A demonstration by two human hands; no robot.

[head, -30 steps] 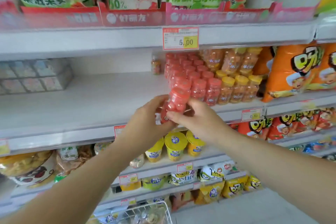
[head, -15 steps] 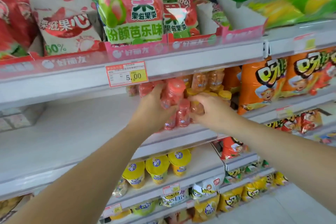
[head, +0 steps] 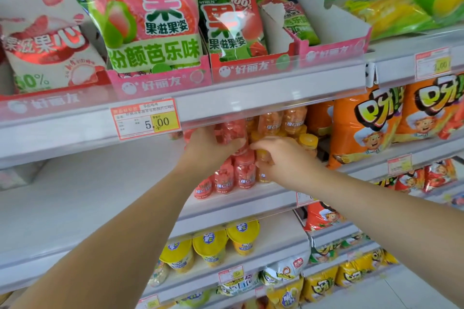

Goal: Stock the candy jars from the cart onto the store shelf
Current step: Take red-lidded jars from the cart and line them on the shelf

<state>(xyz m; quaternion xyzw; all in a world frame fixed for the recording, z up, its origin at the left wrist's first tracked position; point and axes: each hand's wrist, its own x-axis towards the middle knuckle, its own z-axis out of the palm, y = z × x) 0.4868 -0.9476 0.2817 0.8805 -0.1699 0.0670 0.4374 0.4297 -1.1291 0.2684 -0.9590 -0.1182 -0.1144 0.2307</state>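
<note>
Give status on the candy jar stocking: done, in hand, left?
Done: red jars stand in rows on the shelf next to orange jars. In hand: the left hand holds a raised red jar above those rows, under the upper shelf; the right hand touches the jars alongside, grip unclear. Left: setting this jar down; the cart is out of view, so remaining stock is unknown.

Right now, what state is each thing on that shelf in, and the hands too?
left hand, grips a red jar
red jar, held above the row, top hidden
right hand, fingers curled round an orange jar
orange jar, upright on the shelf, partly hidden
row of red jars, upright, lids on
guava candy bag, upright in its pink box
chip bags, upright, sealed
</note>
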